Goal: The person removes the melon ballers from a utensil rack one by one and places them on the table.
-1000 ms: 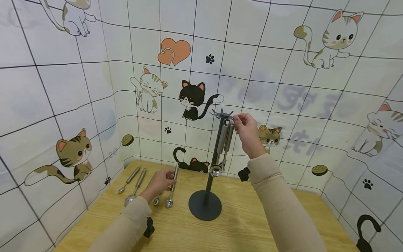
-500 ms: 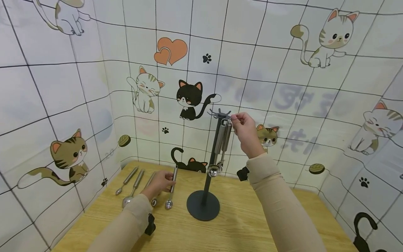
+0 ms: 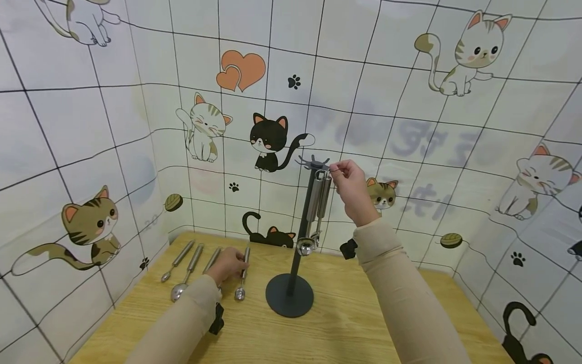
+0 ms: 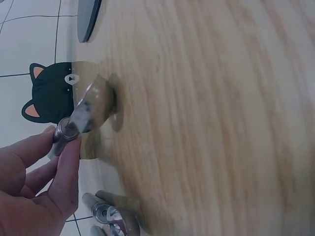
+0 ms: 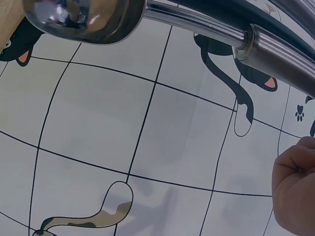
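My left hand (image 3: 227, 265) pinches the steel handle of a small scoop (image 3: 240, 293) at the table's left side. In the left wrist view, thumb and fingers grip the handle, and the scoop's bowl (image 4: 96, 105) is close over the wood. My right hand (image 3: 352, 184) is raised at the top of a dark utensil stand (image 3: 289, 296), thumb and forefinger pinching the end of one hook. Beside those fingertips, several steel scoops (image 3: 313, 202) hang bowl-down; one bowl (image 5: 88, 17) looms large in the right wrist view.
Left of the left hand lie a small spoon (image 3: 177, 260), a ladle (image 3: 179, 290) and another utensil (image 3: 212, 259) partly hidden by the hand. Cat-patterned wall sheeting (image 3: 386, 101) closes off the back and sides of the wooden table (image 3: 291, 338).
The head view has shifted slightly, sliding everything a little to the left. My left hand lowers the scoop's handle a little; the right hand keeps its place at the hook.
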Demonstrator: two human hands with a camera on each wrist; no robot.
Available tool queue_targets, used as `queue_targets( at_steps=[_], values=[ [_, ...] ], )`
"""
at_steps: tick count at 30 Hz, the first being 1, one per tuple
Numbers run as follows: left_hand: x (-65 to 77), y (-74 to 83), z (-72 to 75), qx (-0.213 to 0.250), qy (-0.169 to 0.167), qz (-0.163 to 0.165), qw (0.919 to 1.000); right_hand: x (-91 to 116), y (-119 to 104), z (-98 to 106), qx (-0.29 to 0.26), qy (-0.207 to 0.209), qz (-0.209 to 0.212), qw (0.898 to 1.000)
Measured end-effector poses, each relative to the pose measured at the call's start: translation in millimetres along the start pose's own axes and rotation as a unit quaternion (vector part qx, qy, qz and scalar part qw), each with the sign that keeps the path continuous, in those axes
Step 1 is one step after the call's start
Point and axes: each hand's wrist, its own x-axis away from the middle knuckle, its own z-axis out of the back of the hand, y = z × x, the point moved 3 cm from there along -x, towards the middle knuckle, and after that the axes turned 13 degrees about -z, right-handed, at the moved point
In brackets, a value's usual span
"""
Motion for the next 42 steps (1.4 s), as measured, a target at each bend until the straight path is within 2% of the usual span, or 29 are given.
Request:
queue_targets(
  at_steps=[6,12,14,18,24,30,32,35,38,42],
  values=[
    [-0.7,-7.0,1.2,-0.045,-0.010,0.005,0.9989,-0.6,-1.1,0.3,0.004,0.001,-0.001,1.000],
    [-4.0,-8.1,-0.2,-0.092,-0.012,-0.007,0.9956,-0.1,-2.8,1.1,-0.001,0.005,-0.002,1.000],
    [-3.9,-8.7,0.3,-0.088,-0.011,-0.004,0.9960,0.5,-3.6,0.6,-0.002,0.002,-0.002,1.000],
    [-1.5,-10.2,2.6,-0.049,-0.014,0.011,0.9986,0.9,-4.4,-1.3,0.001,-0.002,-0.003,1.000],
    [-0.2,-11.3,4.4,-0.033,-0.023,0.006,0.9992,0.2,-2.7,-1.5,-0.003,0.001,-0.012,1.000],
    [-3.0,-14.5,7.9,-0.051,-0.017,0.025,0.9982,0.6,-1.5,-0.7,-0.004,-0.001,-0.010,1.000],
    [-0.9,-11.2,12.0,-0.048,-0.015,0.031,0.9983,1.0,-1.1,-0.4,-0.004,-0.002,-0.010,1.000],
    [3.0,-1.2,19.8,-0.040,-0.016,0.019,0.9989,1.2,-0.7,-0.2,-0.007,-0.006,-0.009,1.000],
    [5.5,11.1,26.9,-0.040,-0.017,-0.005,0.9990,0.8,-0.8,-0.1,-0.008,-0.007,-0.009,1.000],
    [7.6,35.4,32.1,-0.043,-0.010,-0.036,0.9984,0.6,0.1,0.6,-0.007,-0.007,-0.009,1.000]
  ],
)
